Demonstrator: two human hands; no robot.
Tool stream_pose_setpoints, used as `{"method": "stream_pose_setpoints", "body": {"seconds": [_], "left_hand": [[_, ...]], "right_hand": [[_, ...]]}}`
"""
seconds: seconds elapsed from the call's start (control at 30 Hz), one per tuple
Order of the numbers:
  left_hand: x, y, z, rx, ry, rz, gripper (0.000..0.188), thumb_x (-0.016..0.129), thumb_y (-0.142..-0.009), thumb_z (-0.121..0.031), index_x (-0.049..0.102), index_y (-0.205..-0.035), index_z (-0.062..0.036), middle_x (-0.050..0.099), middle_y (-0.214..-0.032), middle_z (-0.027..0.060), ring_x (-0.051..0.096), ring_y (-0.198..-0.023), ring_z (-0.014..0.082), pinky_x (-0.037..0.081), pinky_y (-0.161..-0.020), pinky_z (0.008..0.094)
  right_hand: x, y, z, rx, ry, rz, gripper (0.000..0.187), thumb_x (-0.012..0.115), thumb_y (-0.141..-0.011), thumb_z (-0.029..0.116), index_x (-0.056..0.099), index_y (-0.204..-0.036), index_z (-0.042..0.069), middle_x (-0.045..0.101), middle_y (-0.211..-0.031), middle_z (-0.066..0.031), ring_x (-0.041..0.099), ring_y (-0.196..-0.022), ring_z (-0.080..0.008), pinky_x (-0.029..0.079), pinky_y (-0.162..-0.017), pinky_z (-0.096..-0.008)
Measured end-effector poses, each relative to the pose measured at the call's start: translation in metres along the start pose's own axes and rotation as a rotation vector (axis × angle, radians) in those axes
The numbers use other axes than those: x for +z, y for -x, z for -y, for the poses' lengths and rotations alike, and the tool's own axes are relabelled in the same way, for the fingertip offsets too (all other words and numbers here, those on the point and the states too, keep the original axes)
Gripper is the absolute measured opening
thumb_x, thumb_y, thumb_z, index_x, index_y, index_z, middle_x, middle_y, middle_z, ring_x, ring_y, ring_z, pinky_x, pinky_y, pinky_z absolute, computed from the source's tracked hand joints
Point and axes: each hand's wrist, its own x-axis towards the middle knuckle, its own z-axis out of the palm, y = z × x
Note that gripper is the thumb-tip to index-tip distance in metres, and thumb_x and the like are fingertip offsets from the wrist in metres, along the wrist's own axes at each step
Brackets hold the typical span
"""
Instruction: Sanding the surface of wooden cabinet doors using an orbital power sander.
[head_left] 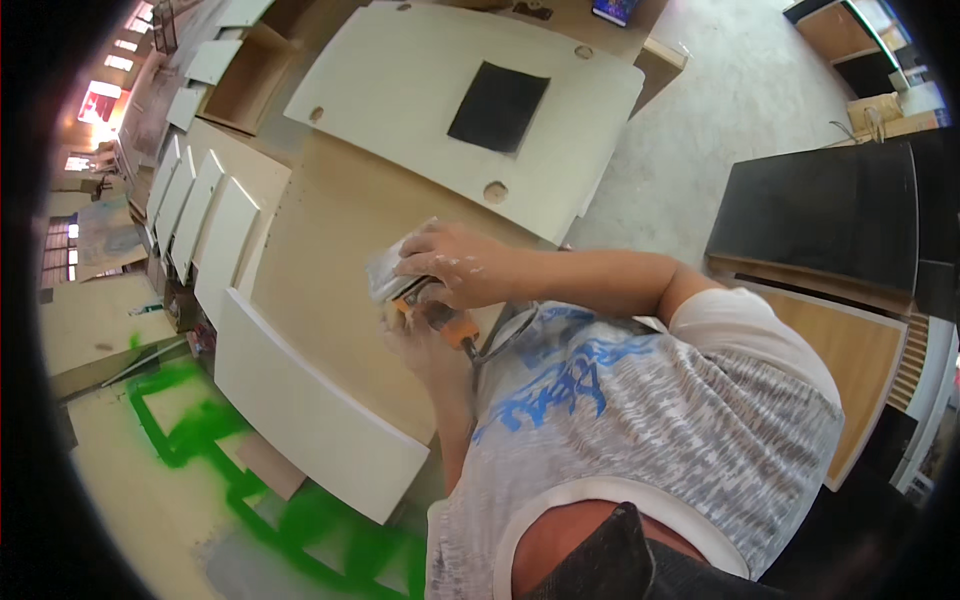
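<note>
In front of my chest, above the tan board, I hold an orange and black power tool with a dark cord; it looks like a sander. From below, my left hand wraps around its body, partly hidden behind the tool. My right hand, spotted with white dust, closes over a pale, dusty sheet at the tool's far end. Whether that sheet is sandpaper I cannot tell. Beneath both hands lies the tan board. Past it rests a white panel with round holes and a flat black square on top.
A long white panel lies at the left, near green-sprayed boards. Several narrow white panels stand beyond it. At the right are a black-topped cabinet and a wooden panel. A device with a lit screen sits at the far edge.
</note>
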Motion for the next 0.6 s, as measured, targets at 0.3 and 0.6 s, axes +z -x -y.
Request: {"method": "stream_pose_setpoints", "body": {"seconds": [0.3, 0.6], "left_hand": [[-0.029, -0.055, 0.002, -0.040, -0.191, 0.217, 0.052, 0.056, -0.090, -0.010, 0.031, -0.131, 0.0084, 0.051, -0.118, 0.0194, 0.055, -0.104, 0.0199, 0.048, -0.085, 0.0297], [-0.038, -0.085, -0.008, -0.055, -0.173, 0.285, 0.053, 0.060, -0.087, -0.010, 0.035, -0.130, 0.0089, 0.056, -0.112, 0.0165, 0.057, -0.100, 0.0187, 0.048, -0.085, 0.0299]], "right_hand": [[0.028, -0.007, -0.033, -0.033, -0.075, -0.333, 0.047, 0.075, -0.066, 0.011, 0.061, -0.111, 0.008, 0.041, -0.129, -0.0180, 0.046, -0.114, -0.0328, 0.044, -0.091, -0.0374], [0.048, 0.007, -0.024, 0.226, -0.003, -0.569, 0.086, 0.084, -0.058, 0.028, 0.040, -0.126, 0.000, 0.050, -0.113, -0.0186, 0.050, -0.105, -0.0298, 0.047, -0.085, -0.0338]]}}
